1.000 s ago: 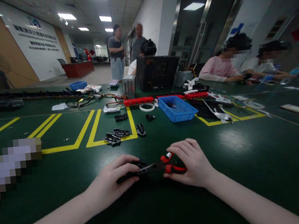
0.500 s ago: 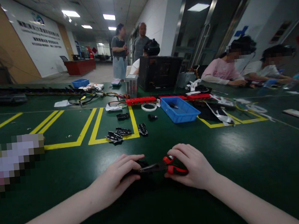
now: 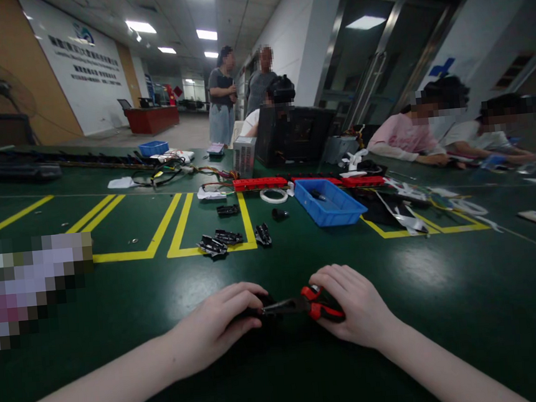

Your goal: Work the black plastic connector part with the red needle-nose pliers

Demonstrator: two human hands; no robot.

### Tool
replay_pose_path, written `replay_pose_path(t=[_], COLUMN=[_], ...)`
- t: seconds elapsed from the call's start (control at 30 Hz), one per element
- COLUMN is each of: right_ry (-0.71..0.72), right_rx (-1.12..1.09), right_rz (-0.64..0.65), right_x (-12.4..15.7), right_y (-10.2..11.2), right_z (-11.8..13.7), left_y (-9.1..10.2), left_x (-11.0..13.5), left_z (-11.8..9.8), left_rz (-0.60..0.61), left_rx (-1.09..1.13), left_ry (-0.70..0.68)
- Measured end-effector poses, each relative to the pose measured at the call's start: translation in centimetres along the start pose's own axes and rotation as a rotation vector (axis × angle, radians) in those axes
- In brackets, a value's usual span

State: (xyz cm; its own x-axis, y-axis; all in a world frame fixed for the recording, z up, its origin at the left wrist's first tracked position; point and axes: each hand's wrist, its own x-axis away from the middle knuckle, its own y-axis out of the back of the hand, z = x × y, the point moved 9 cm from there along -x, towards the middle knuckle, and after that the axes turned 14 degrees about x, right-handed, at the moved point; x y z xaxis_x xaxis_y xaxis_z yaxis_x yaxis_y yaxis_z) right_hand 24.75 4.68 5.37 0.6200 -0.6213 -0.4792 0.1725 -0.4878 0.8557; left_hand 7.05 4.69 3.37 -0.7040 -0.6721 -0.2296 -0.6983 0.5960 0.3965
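My right hand [image 3: 352, 303] is closed around the red-and-black handles of long-nose pliers [image 3: 289, 305]. The handles stand somewhat apart, and the jaws point left. At the tip of the jaws, my left hand [image 3: 231, 314] grips a dark part [image 3: 266, 301], mostly hidden by the fingers. The plier tip meets this part by my left fingertips, but I cannot tell if the jaws are clamped on it. Beyond my hands lie several black plastic parts [image 3: 228, 236] with shiny edges and a small black cylindrical piece [image 3: 280, 214].
A blue bin [image 3: 329, 203] holds a dark item. Behind it runs a red strip [image 3: 260, 183], beside a white ring [image 3: 274, 195]. A black computer case [image 3: 295, 135] and a metal power supply box [image 3: 244, 156] stand at the back. Co-workers sit at the far right.
The camera view has turned slightly left, so the scene sits further right. Both hands keep their grip on the pliers and the dark part, with little movement between them.
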Motion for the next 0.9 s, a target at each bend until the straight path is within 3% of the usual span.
replay_pose_path(t=[0.57,0.9], right_ry=[-0.036,-0.044], right_rx=[-0.113,-0.166], right_rz=[-0.032,0.036], right_x=[-0.07,0.14], right_y=[0.3,-0.04], right_z=[-0.56,-0.41], left_y=[0.3,0.03], left_x=[0.02,-0.04], left_z=[-0.43,0.11], left_rz=[-0.02,-0.036], left_rx=[0.028,-0.063], left_ry=[0.017,-0.023])
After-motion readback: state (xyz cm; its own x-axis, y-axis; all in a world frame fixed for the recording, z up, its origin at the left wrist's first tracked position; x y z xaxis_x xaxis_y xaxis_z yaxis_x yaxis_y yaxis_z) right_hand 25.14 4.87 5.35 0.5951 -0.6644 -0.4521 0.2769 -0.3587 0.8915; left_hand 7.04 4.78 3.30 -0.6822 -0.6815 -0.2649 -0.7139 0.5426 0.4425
